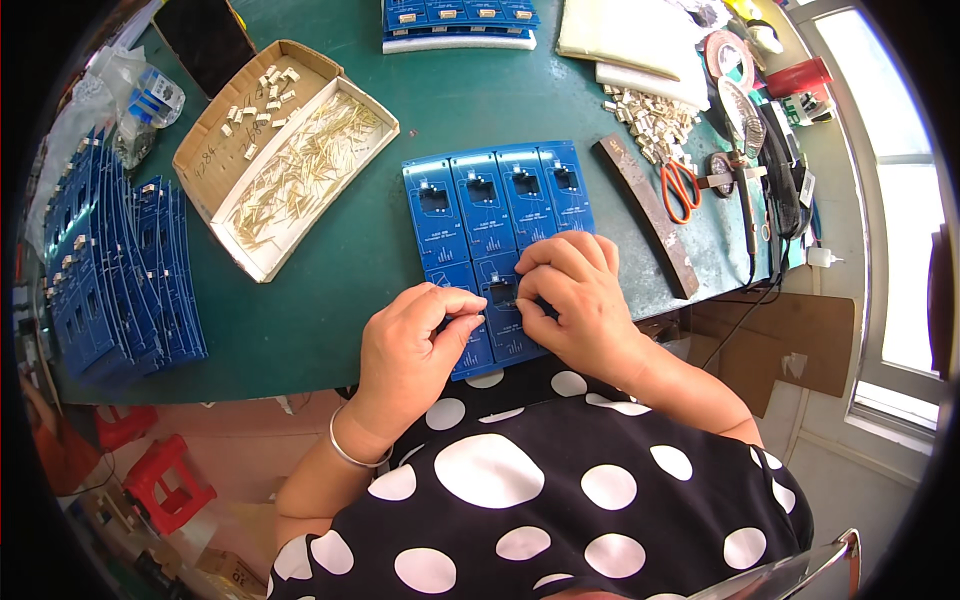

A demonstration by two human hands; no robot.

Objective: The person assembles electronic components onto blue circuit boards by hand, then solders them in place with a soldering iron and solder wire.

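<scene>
Here, open cardboard box [200, 187] of pins [300, 172], connectors [251, 152]; blue panel [437, 228] nearby.

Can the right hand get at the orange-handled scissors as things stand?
Probably yes: only the dark bar lies between the right hand, at the blue board, and the scissors; nothing visible blocks a reach over it.

A red stool [155, 460] stands at lower left, with 1 pair of orange-handled scissors [681, 188] and a window [905, 130] at right.
</scene>
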